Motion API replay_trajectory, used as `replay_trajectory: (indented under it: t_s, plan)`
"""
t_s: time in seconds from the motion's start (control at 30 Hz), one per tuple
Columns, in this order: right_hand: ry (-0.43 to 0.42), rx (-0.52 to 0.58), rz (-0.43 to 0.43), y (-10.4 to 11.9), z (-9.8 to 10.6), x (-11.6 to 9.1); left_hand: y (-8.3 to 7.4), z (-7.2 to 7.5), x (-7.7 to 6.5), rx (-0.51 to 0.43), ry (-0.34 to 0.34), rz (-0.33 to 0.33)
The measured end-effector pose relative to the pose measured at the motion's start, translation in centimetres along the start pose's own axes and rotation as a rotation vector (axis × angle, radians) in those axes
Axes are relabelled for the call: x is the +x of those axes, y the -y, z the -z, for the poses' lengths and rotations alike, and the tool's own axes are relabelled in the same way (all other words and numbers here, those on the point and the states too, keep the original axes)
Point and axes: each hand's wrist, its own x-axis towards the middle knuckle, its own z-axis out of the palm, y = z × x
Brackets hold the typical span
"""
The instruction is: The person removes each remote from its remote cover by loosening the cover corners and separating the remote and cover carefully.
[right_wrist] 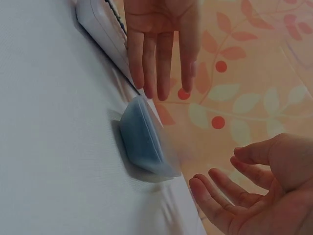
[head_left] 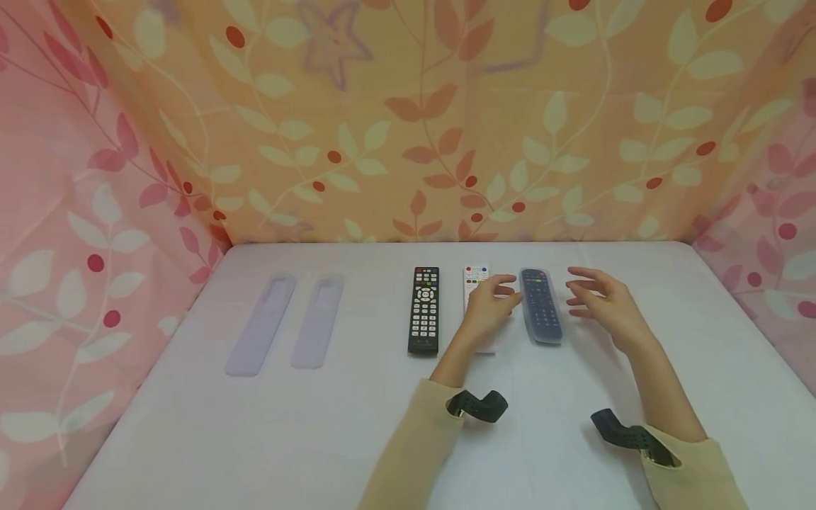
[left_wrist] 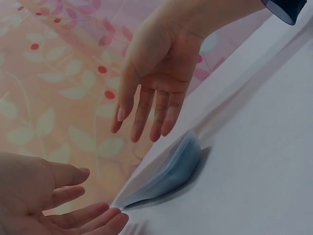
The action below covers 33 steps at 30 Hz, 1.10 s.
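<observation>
A dark remote control (head_left: 540,301) in a translucent bluish cover lies on the white table between my two hands. My left hand (head_left: 489,304) hovers at its left, fingers loosely bent, and partly hides a white remote control (head_left: 475,275). On the other side is my right hand (head_left: 604,306), its fingers spread and relaxed, apart from the remote. Neither hand holds anything. Both wrist views show the covered remote from its end, with the left hand (left_wrist: 63,196) and the right hand (right_wrist: 259,188) at either side.
A black remote control (head_left: 424,312) lies left of the white one. Farther left, two flat translucent sleeves (head_left: 261,333) rest side by side on the tabletop (head_left: 255,439). Patterned cloth (head_left: 357,127) stands along the back and both sides.
</observation>
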Motion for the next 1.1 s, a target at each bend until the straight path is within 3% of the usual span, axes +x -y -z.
replay_trajectory:
  t_s: [0.27, 0.7, 1.1]
  plan:
    - [0.037, 0.01, 0.005, -0.7, -0.4, 0.2, 0.4, -1.5, 0.4, 0.06, -0.007, -0.015]
    - [0.117, -0.001, -0.028, -1.5, -0.6, 0.2, 0.5, -3.1, 0.2, 0.131, 0.024, 0.093]
    - [0.152, -0.197, -0.085, -1.2, -1.1, 0.2, 0.4, -3.2, 0.2, 0.145, 0.039, 0.127]
